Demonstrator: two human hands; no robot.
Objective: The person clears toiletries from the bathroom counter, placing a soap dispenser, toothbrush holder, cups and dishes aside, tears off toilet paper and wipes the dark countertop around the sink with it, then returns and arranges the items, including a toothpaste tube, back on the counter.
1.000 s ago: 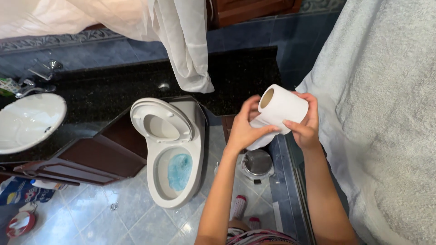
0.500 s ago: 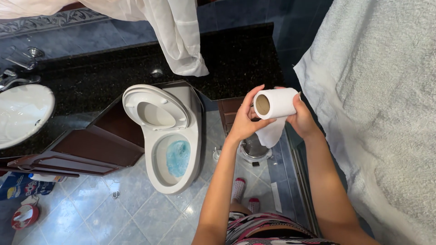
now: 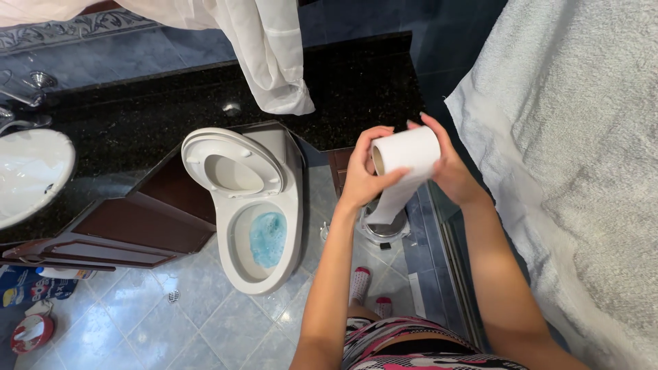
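Down on the floor at the far left lies a blue printed package (image 3: 20,286), partly under the dark cabinet (image 3: 137,236). Below it sits a round red-and-white container (image 3: 31,334).

The left hand (image 3: 362,179) covers the toilet roll's (image 3: 406,152) cardboard core end. Its hanging sheet hides part of the steel bin (image 3: 385,229) at 6 o'clock. The white basin (image 3: 31,171) is cropped at 9 o'clock, the grey towel (image 3: 582,171) at 3 o'clock.
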